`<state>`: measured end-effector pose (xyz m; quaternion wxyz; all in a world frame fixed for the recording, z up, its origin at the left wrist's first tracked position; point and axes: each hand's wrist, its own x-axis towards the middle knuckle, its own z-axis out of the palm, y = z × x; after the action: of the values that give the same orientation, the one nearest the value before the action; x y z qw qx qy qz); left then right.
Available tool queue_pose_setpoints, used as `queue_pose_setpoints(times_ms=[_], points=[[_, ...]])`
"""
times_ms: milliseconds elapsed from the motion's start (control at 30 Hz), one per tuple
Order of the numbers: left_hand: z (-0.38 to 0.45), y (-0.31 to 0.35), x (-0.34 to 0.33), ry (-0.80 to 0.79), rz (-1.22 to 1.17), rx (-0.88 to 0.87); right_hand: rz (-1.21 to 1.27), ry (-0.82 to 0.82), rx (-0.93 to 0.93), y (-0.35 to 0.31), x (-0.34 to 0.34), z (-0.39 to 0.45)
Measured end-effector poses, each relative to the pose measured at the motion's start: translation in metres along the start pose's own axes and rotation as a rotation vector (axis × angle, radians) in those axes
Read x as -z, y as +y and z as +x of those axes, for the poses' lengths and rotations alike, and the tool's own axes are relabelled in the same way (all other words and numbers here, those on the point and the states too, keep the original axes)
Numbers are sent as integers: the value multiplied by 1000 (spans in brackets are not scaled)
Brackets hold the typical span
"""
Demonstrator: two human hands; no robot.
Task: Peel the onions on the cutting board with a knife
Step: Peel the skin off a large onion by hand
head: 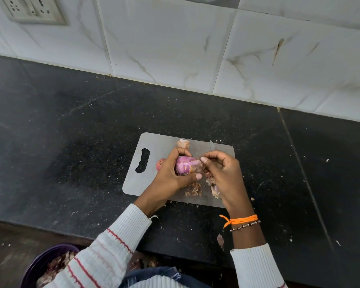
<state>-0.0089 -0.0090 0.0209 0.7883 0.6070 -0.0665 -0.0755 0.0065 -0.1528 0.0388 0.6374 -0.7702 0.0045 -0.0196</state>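
Note:
My left hand (170, 173) grips a partly peeled purple onion (187, 166) just above the grey cutting board (154, 142). My right hand (222, 173) pinches the onion's skin at its right end, and a knife blade (212, 145) sticks out behind its fingers; the handle is hidden. A second, unpeeled onion (160, 164) lies on the board behind my left hand. Loose peel (193, 190) lies on the board under my hands, and another scrap of peel (183, 143) lies near the far edge.
The board lies on a black stone counter (71, 142) backed by a white tiled wall (195, 48). A purple bowl (44, 265) holding onion skins sits low at the left, below the counter's front edge. A switch plate (32, 9) is at top left.

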Motion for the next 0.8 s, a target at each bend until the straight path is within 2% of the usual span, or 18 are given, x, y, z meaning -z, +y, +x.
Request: queue_pose_setpoints(times_ms=[100,167,267,367,433,500,567,667,733,800], points=[[0,-1,-1,26,-72,5,-230,46,33,10,-3,-1],[2,-1,-3,104,-113,34,-341,47,46,14,-4,-3],[5,-1,-4,249,-205,128,-199,-124,-7,15,-2,-6],[6,-4,-6,292,-191,215,-24,-338,-47,10,-11,-12],[5,-5,-8,252,-148,272,-61,-324,-15,12,-21,-14],[3,-3,-8,172,-107,318,-95,-238,-8,13,-26,-14],[2,1,-5,131,75,288,-102,-189,-2,16,-24,-13],[4,2,1,200,469,81,-132,-200,17,21,-19,-11],[1,4,1,219,607,-27,-177,-216,30,23,-17,-10],[-1,6,0,203,663,-56,-255,-224,64,25,-15,-9]])
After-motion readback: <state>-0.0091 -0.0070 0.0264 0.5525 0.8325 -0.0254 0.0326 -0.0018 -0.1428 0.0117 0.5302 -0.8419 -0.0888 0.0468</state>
